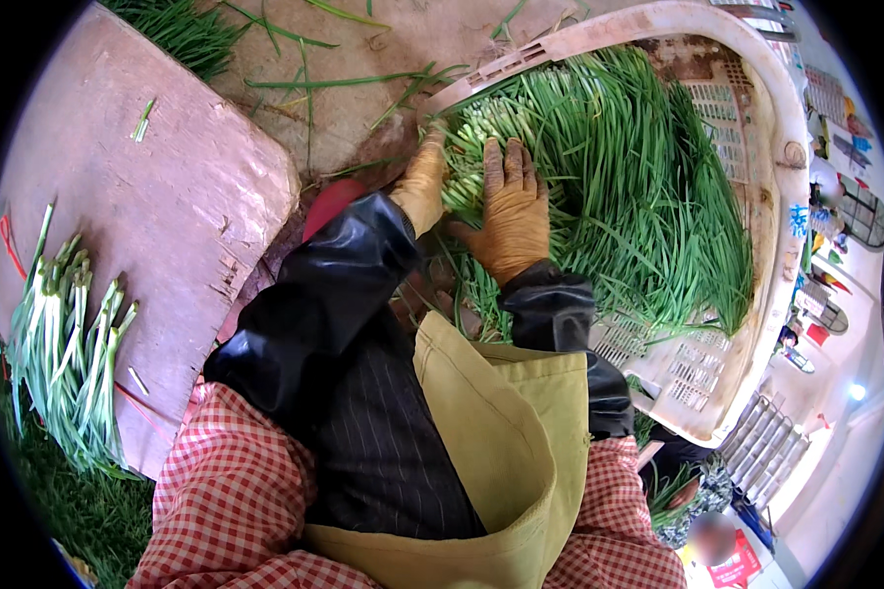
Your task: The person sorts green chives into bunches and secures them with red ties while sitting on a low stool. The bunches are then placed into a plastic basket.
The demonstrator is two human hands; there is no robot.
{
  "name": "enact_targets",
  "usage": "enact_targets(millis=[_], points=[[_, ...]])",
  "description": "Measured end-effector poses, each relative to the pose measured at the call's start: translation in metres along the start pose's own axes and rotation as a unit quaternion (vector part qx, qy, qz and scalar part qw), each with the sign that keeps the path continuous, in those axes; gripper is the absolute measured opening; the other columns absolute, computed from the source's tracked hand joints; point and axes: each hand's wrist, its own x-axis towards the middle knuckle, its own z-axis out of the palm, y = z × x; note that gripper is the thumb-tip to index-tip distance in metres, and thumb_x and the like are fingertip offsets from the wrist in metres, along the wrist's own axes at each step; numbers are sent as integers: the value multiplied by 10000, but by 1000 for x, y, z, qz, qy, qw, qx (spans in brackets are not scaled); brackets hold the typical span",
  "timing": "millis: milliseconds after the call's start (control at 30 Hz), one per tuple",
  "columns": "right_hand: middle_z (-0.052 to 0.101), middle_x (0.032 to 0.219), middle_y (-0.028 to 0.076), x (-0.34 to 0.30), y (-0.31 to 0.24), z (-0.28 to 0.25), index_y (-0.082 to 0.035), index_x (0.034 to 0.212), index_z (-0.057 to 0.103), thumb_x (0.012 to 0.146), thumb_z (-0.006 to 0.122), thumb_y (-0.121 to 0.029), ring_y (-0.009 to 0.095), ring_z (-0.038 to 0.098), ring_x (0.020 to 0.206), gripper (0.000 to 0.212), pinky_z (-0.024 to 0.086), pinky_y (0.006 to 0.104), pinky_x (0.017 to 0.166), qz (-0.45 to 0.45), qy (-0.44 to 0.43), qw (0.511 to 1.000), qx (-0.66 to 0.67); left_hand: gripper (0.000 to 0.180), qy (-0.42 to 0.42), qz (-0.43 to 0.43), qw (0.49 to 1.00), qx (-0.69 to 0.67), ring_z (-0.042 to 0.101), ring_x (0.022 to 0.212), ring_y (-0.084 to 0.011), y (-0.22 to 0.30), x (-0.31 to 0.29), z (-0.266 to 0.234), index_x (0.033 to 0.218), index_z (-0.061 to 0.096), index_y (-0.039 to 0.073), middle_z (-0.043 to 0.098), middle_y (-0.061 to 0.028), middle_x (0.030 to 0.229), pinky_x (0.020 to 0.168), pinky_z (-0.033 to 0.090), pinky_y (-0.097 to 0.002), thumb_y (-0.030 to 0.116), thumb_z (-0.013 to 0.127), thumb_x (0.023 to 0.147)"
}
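A thick bundle of green chives [619, 167] lies in a white plastic basket [791, 118], its pale cut stem ends toward the left. My left hand [422, 185], in an orange-brown glove, rests against those stem ends near the basket's left rim; its fingers look stretched out, though partly hidden. Flat on top of the stems lies my right hand [513, 211], gloved alike, with its fingers extended and thumb apart. Neither hand is wrapped round anything.
To my left stands a worn wooden board [157, 196] with a smaller bunch of white-stemmed chives [74, 344] and a red tie [12, 245]. Loose leaves [354, 79] litter the floor. More greens [182, 34] lie beyond the board. People [712, 540] are at the far right.
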Motion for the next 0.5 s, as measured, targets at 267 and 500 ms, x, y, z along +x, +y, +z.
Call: enact_targets(millis=[267,500], points=[[491,1287,186,-51,-8,-6,-66,1348,370,581,805,-137,338,519,1135,885,413,409,955,90,225,940,239,737,-299,39,840,452,414,1248,-189,23,-74,45,1309,464,-19,494,-125,1320,1069,276,-291,595,443,901],[600,1149,52,-118,51,-12,-25,1254,483,662,763,-20,131,564,1010,655,452,277,906,126,340,800,477,587,-465,-3,762,450,498,1080,-131,-18,-108,115,1138,579,12,577,-49,1149,985,368,-282,542,504,898]])
